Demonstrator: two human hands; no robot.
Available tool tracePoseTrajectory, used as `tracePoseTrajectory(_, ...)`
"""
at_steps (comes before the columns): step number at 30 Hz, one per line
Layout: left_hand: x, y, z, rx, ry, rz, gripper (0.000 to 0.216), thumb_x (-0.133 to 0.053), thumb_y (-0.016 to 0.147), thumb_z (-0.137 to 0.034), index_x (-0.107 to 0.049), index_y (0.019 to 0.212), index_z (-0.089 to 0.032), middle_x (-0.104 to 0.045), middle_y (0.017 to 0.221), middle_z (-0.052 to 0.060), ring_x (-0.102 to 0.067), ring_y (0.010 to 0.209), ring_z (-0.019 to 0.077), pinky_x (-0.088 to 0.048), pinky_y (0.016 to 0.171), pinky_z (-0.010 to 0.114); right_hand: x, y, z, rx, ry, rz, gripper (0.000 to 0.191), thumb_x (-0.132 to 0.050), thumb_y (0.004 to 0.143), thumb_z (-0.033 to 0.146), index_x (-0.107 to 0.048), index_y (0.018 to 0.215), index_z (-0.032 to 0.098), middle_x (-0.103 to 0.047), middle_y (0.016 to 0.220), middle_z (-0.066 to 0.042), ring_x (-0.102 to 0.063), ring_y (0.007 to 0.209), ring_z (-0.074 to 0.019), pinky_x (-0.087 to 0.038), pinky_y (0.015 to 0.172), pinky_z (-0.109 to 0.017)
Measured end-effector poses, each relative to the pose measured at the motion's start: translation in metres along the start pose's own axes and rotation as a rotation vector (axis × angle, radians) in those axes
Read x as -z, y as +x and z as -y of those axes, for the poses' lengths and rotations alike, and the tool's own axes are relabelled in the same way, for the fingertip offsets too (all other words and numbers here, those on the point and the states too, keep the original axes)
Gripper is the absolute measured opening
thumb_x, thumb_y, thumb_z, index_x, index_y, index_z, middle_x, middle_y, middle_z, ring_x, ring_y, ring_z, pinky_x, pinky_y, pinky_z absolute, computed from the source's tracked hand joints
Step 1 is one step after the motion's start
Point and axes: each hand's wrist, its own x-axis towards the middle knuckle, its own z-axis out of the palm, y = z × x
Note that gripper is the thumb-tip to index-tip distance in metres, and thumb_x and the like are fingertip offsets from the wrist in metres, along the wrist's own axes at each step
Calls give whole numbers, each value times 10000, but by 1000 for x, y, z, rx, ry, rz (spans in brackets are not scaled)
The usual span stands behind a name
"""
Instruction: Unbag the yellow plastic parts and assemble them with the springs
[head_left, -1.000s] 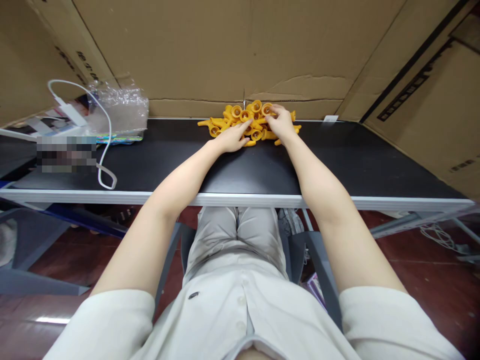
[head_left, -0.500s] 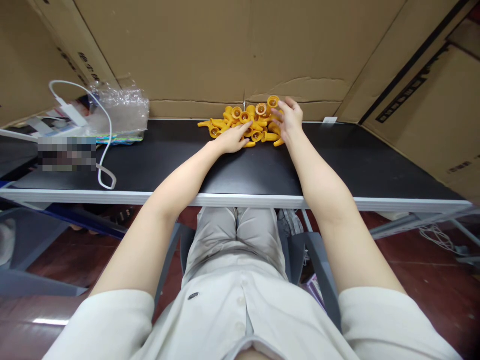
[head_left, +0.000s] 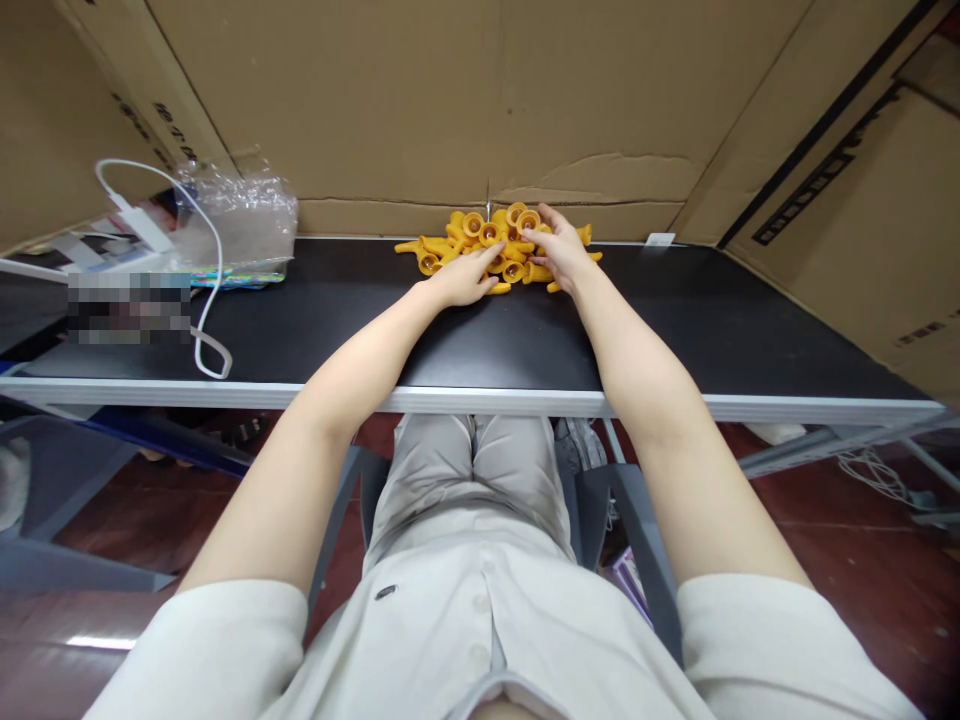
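Observation:
A heap of yellow plastic pieces (head_left: pixel 490 235), each with a round cup-like end and a bent, tapering tail, lies at the back of the black table. My left hand (head_left: pixel 466 278) rests palm down on the heap's near left side, fingers stretched out over it. At the heap's right side is my right hand (head_left: pixel 564 252), its fingers spread and its fingertips against a cup-ended piece (head_left: pixel 528 222) on top. The palm side hides some pieces. A few tails (head_left: pixel 585 235) stick out beyond the right hand.
Cardboard walls (head_left: pixel 390 110) stand behind and to the sides of the table. At left lie a clear plastic bag (head_left: pixel 251 225), a white cable (head_left: pixel 222 270) and a blurred-out item (head_left: pixel 129 308). A metal edge (head_left: pixel 495 402) runs along the table front.
My right hand has moved slightly left and inward. The cup-ended piece by its fingers has shifted left and down onto the heap. More pieces show at the right. The left hand stays still.

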Motion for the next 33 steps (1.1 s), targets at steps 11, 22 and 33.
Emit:
tracePoseTrajectory(11,1,-1,-2,-7,25,5,809,-601,1078,-281,-342,1827,-119,-519,1775,248,-569,1610,381,-424,1363,496,-2,11,-23,90,-176,-97,478,-817,956,520,-699,1336,255,-741,1479,-145,-746,1277,-336,-622,1166,-610)
tracePoseTrajectory(22,-4,2,5,-14,10,-7,809,-619,1068,-275,-358,1821,-136,-534,1763,248,-584,1596,376,-416,1363,494,-3,-4,-6,180,-347,-31,579,-808,956,549,-717,1438,242,-683,1604,-172,-750,1282,-348,-567,1251,-569)
tracePoseTrajectory(33,-1,2,0,-18,25,10,827,-592,1034,-249,-363,1817,-113,-462,1818,236,-502,1667,379,-361,1406,522,-2,-12,3,237,-565,-7,394,-697,1026,473,-664,1370,285,-719,1496,-155,-639,1455,-444,-428,1300,-776)
